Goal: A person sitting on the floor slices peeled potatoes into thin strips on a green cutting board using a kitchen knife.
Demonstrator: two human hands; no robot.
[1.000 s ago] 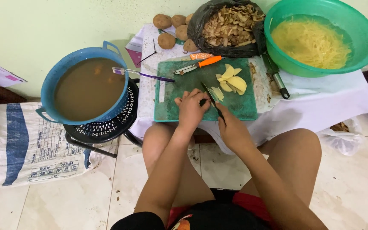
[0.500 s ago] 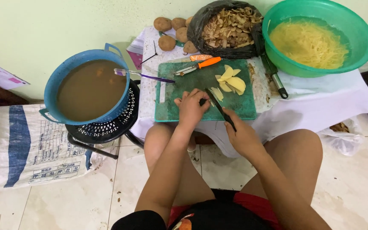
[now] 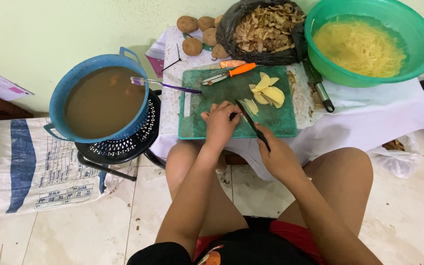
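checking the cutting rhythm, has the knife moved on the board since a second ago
Yes. The knife in the right hand now lies more slanted, handle drawn off the green cutting board's near edge; earlier it stood steeper over it.

White woven sack (image 3: 30,169) with blue stripe and printing lies on floor, left.

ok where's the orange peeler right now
In the head view the orange peeler lies at the top edge of the green cutting board, just below the black bag of peels and left of the potato slices.
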